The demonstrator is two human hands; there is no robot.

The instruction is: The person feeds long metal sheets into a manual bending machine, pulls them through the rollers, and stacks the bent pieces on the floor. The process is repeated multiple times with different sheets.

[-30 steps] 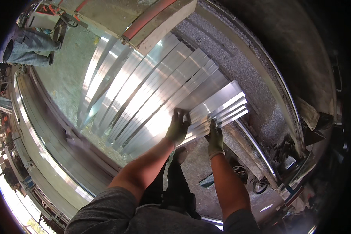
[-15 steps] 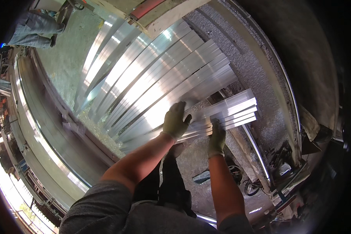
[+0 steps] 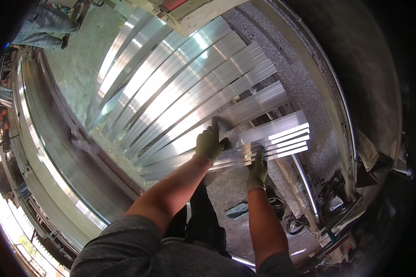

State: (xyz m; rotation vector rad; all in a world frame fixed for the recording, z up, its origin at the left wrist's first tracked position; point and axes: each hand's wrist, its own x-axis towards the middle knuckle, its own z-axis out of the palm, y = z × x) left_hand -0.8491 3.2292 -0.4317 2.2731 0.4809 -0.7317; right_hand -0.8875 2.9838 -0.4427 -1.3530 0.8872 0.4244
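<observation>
Long, flat, silvery metal bars (image 3: 171, 101) lie fanned out side by side before me. Nearest to me is a small group of bars (image 3: 286, 134), their ends stepped at the right. My right hand (image 3: 258, 171), in a yellowish-green glove with dark fingers, grips this group at its near edge; some of its fingers are hidden by the metal. My left hand (image 3: 210, 144), gloved alike, rests on the bars further left, index finger stretched out and thumb apart. Just beyond it, a separate bar (image 3: 259, 105) lies with gaps on both sides at its right end.
A pale machine part with a red strip (image 3: 185, 14) juts in at the top. Long rails (image 3: 55, 129) run along the left. Metal shavings (image 3: 305, 87) cover the bed at right. A person in blue trousers (image 3: 44, 27) stands far left. A dark flat object (image 3: 237, 211) lies on the floor.
The near group of bars has shifted slightly nearer and right with my right hand. A bar beyond it has come apart from the fan, with gaps widening around it.
</observation>
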